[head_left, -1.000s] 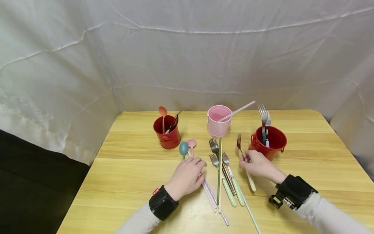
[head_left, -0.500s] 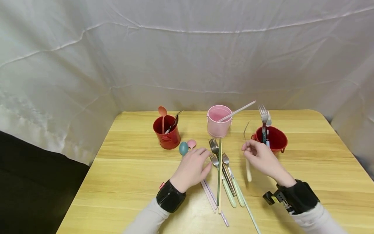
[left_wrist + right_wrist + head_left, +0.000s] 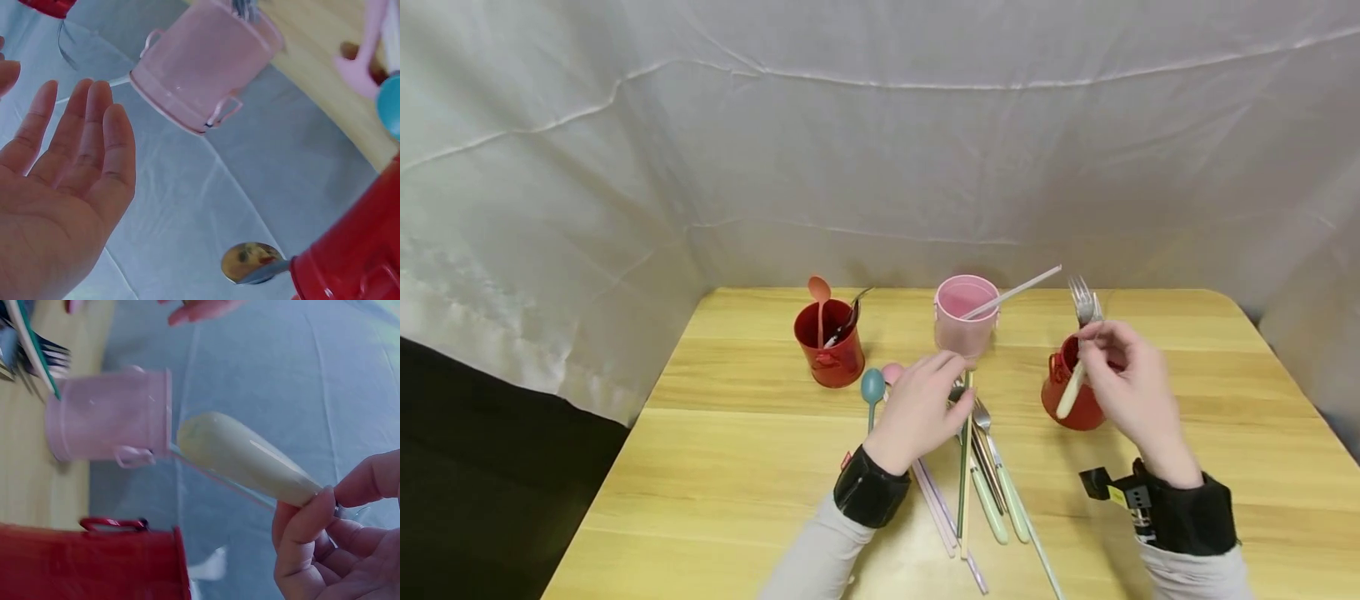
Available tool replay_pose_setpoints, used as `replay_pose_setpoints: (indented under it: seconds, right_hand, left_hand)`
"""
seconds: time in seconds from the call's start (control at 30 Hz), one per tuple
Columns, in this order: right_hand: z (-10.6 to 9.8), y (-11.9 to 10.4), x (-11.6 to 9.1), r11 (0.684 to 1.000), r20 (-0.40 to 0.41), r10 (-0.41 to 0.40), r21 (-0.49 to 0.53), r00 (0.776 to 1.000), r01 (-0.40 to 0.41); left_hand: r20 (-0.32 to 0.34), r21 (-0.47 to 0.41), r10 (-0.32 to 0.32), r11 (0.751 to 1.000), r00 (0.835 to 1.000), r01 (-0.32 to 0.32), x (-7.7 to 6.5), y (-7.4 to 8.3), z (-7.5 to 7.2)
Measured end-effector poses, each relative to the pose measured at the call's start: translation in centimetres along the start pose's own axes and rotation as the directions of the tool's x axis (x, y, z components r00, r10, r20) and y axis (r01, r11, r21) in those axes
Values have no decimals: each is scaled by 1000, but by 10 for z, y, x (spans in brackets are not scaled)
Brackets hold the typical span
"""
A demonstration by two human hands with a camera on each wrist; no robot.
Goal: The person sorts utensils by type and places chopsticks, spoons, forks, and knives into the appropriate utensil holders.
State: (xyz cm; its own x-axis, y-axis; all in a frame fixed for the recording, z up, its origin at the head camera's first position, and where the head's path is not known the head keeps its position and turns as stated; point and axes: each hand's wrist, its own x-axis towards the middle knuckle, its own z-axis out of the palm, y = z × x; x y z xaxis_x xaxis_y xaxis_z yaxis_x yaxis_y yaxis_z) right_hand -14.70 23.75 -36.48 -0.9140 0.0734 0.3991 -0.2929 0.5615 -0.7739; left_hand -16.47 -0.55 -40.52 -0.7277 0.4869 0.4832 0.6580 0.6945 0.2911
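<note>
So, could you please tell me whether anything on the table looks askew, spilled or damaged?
I see no spill or damage. Slightly untidy: the pale stick leans far out of the pink bucket, and the dark green stick lies across a green-handled fork.

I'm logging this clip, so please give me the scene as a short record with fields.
right hand: pinches cream-handled utensil, head unclear
left hand: holds nothing, over loose forks
left red bucket: orange spoon, bowl up
pink bucket: pale stick leaning out
right red bucket: fork, tines up
also on table: teal spoon, pink spoon, chopsticks
</note>
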Motion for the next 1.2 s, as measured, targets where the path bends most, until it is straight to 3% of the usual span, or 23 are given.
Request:
replay_pose_setpoints:
  seconds: [0.23, 0.33, 0.47, 0.7, 0.97, 1.2]
  right_hand:
    - [-15, 0, 4, 999, -203, 32, 10, 979, -31]
    - [-21, 4, 7, 1000, -284, 8, -2, 959, -9]
    - [-26, 15, 11, 997, -330, -44, -81, 943, 18]
    - [-23, 35, 15, 973, -265, -103, -227, 959, 42]
    - [-20, 49, 15, 941, -94, -111, -330, 989, 74]
    - [-17, 53, 13, 919, -57, -98, -388, 994, 69]
  left_hand:
    - [33, -19, 9, 1000, 999, -8, 7, 9, 2]
    - [38, -18, -2, 1000, 999, 3, 3, 5, 3]
    - [37, -15, -10, 1000, 999, 11, 0, -3, 3]
    - [69, -11, -28, 1000, 997, 28, -3, -7, 4]
    - [66, -11, -21, 1000, 998, 22, -3, -6, 2]
    - [64, -12, -18, 1000, 998, 19, -5, -6, 2]
